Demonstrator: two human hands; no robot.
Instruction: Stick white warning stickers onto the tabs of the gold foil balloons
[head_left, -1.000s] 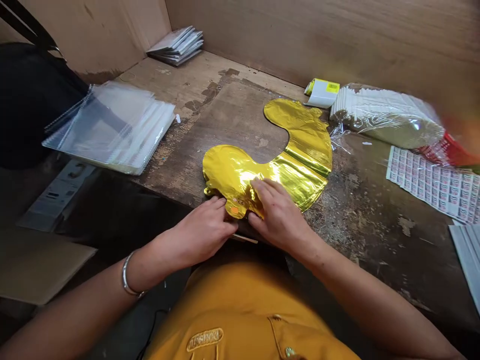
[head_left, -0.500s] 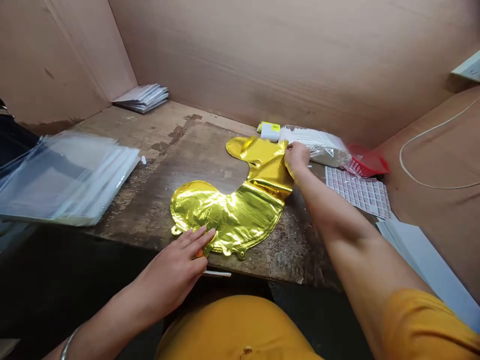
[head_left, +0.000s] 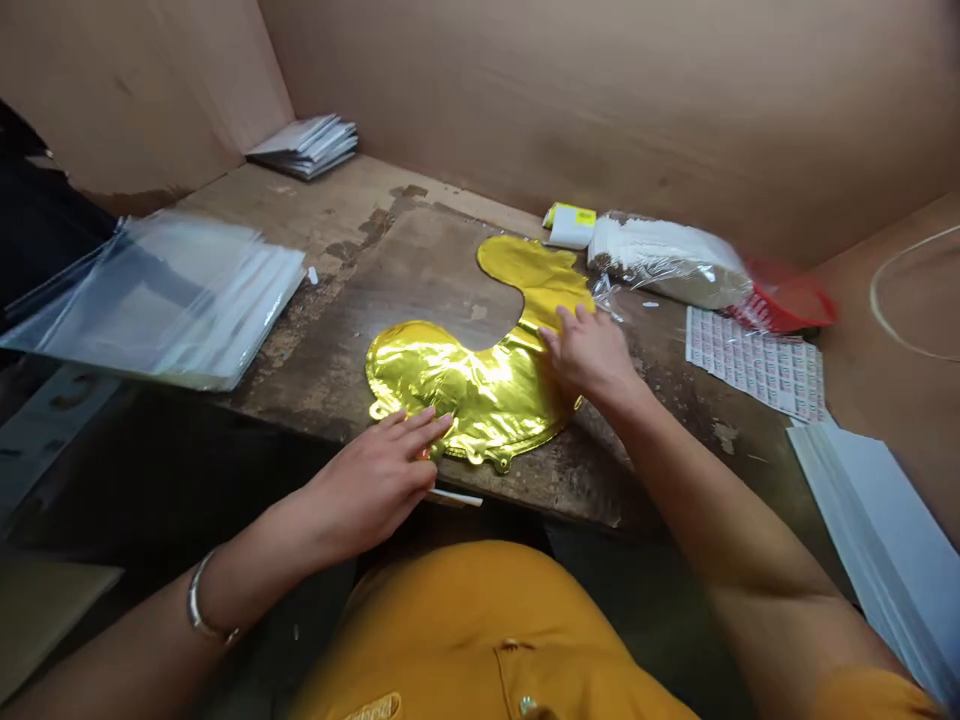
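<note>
A gold foil balloon (head_left: 442,375) lies flat mid-desk (head_left: 420,250), light, limp and slippery, best held by its flat seam edge. The left hand (head_left: 371,480) at 7 o'clock and right hand (head_left: 592,355) at 3 o'clock lie open on it, gripping nothing.

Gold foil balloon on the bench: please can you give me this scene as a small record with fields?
View: head camera, looking forward and down at a bench
Main item: curved gold foil balloon, lying flat on a worn wooden bench
Left hand: fingers on the balloon's lower edge, beside a white stick
Right hand: flat on the balloon's middle
Rest: stack of clear plastic bags, sheet of printed labels, plastic bag of white items, red plastic basket
</note>
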